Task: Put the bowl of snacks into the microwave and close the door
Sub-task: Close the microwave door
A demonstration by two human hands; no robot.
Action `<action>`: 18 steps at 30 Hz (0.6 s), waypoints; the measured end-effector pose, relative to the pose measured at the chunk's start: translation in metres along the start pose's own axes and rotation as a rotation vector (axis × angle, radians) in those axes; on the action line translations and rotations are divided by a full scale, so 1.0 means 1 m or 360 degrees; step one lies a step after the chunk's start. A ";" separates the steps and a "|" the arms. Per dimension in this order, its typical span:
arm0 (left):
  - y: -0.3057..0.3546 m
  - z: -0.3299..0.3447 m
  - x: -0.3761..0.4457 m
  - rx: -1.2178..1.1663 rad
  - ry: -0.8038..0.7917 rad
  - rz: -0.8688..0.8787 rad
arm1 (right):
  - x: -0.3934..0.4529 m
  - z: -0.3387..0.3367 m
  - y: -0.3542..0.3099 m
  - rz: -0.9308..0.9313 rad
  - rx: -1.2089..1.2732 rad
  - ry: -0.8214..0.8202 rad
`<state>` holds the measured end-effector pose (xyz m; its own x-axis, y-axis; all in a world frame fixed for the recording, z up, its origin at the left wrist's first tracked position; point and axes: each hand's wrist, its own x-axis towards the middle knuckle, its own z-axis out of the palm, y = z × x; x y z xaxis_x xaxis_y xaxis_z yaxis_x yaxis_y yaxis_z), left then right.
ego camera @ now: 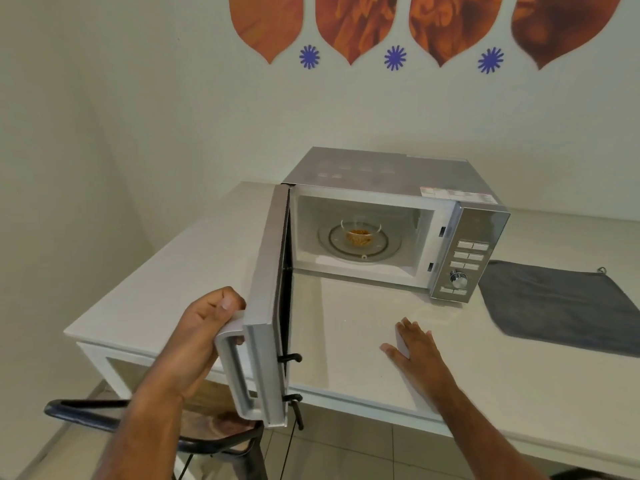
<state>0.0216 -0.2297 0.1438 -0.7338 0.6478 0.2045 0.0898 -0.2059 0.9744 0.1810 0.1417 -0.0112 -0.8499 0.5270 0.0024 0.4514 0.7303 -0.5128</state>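
A silver microwave (471, 237) stands on the white table (363, 341) against the wall. Inside it, a clear glass bowl of orange snacks (360, 235) sits in the middle of the round turntable. The microwave door (268, 306) is swung wide open toward me, past the table's front edge. My left hand (204, 327) grips the door's white handle (233, 368) near its top. Flat on the table in front of the microwave lies my right hand (414, 344), fingers spread and holding nothing.
A grey cloth (561, 306) lies on the table right of the microwave. A black-framed stool (194, 431) stands below the table's left corner, under the open door. The wall behind carries orange leaf shapes and blue stars.
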 end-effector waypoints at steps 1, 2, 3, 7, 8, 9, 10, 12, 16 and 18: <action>-0.002 0.008 0.001 -0.0016 -0.0032 0.0000 | 0.000 0.000 0.002 0.0018 0.0060 0.0005; -0.005 0.015 0.003 -0.0037 -0.0070 -0.0006 | 0.001 0.000 0.003 0.0040 0.0119 0.0008; -0.008 0.024 0.005 -0.0068 -0.0111 -0.0026 | 0.000 -0.001 0.005 0.0072 0.0172 0.0014; -0.018 0.058 0.012 -0.0199 -0.0277 -0.0099 | -0.001 -0.004 0.010 0.0187 0.0315 0.0051; -0.020 0.068 0.016 -0.0195 -0.0312 -0.0105 | -0.001 -0.006 0.013 0.0230 0.0371 0.0059; -0.022 0.076 0.017 -0.0187 -0.0330 -0.0106 | -0.001 -0.007 0.012 0.0260 0.0450 0.0064; -0.024 0.085 0.020 -0.0187 -0.0349 -0.0109 | -0.002 -0.007 0.013 0.0293 0.0557 0.0081; -0.026 0.102 0.027 -0.0182 -0.0400 -0.0113 | -0.004 -0.012 0.016 0.0354 0.0763 0.0134; -0.028 0.133 0.045 -0.0024 -0.0474 -0.0097 | -0.006 -0.024 0.019 0.0429 0.1001 0.0274; -0.031 0.152 0.057 0.0083 -0.0490 -0.0084 | -0.008 -0.033 0.021 0.0447 0.1114 0.0324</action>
<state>0.0793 -0.0749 0.1390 -0.5008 0.8498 0.1641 0.0973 -0.1332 0.9863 0.2065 0.1669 0.0067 -0.6319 0.7704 -0.0849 0.3079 0.1490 -0.9397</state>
